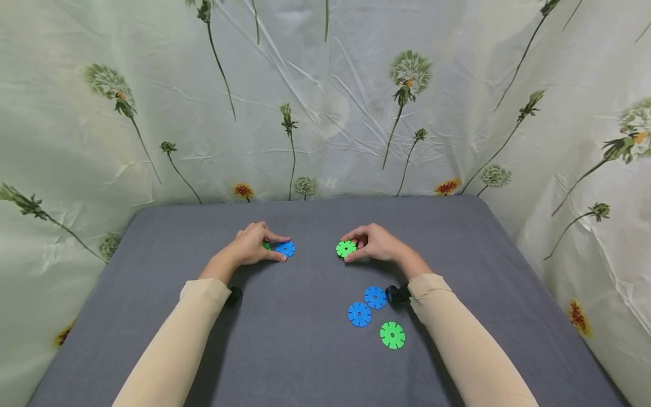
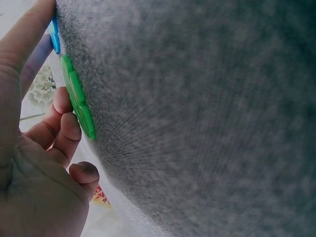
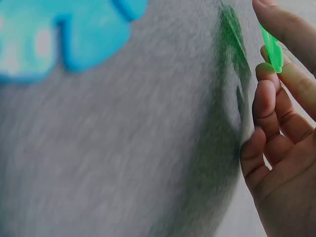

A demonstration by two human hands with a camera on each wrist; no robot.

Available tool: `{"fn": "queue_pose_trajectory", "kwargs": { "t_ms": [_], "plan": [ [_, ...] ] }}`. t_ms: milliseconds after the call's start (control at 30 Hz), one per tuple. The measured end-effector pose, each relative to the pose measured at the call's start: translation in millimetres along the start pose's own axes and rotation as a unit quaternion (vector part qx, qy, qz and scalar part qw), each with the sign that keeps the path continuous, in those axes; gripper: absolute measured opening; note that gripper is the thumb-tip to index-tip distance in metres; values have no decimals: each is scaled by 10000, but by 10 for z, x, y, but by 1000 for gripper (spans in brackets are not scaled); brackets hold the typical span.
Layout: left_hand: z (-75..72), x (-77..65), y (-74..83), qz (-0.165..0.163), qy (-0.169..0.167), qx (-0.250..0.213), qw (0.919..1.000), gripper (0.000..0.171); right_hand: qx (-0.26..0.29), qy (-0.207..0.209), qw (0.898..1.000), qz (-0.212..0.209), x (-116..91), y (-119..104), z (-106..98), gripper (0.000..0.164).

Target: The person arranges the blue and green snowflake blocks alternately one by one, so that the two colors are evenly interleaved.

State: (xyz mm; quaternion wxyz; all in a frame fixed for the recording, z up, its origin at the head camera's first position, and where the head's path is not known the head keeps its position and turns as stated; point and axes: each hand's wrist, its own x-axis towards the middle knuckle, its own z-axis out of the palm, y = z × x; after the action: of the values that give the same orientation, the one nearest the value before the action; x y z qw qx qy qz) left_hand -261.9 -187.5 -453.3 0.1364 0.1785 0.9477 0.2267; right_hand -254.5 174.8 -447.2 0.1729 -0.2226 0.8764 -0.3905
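likely placing step: left hand [image 1: 251,245] pinches blue slotted disc [image 1: 289,247]; right hand [image 1: 377,243] grips green slotted disc [image 1: 343,248]; next likely calls for steady lowering.

Grey cloth-covered table [image 1: 295,350]; behind and beside it, creased pale dandelion-print curtain [image 1: 335,73].

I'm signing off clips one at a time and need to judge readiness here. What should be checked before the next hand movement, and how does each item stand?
1. Right hand pinches the held green disc: ok.
2. Left hand has thumb and forefinger at opposite edges of the gripped blue disc: ok.
3. Left-side green disc fully visible in the head view: not ok, the hand covers most of it.
4. Far loose blue disc clear of the right wrist camera: cannot tell, they look very close.
5. Loose green disc apart from the near loose blue disc: ok.
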Motion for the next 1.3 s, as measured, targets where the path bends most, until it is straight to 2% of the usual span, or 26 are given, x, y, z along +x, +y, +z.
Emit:
{"fn": "queue_pose_trajectory", "kwargs": {
  "t_ms": [400, 733, 1300],
  "plan": [
    [-12, -26, 15, -45, -23, 14, 10000, 59, -197, 96, 9997, -125, 267, -168, 119, 48],
    [1, -12, 8, -38, 19, 64, 10000, 59, -3, -74, 10000, -34, 431, -274, 249, 46],
    [-9, -8, 3, -32, -3, 77, 10000, 59, -289, 57, 9996, 51, 564, -334, 434, 50]
  ]
}}
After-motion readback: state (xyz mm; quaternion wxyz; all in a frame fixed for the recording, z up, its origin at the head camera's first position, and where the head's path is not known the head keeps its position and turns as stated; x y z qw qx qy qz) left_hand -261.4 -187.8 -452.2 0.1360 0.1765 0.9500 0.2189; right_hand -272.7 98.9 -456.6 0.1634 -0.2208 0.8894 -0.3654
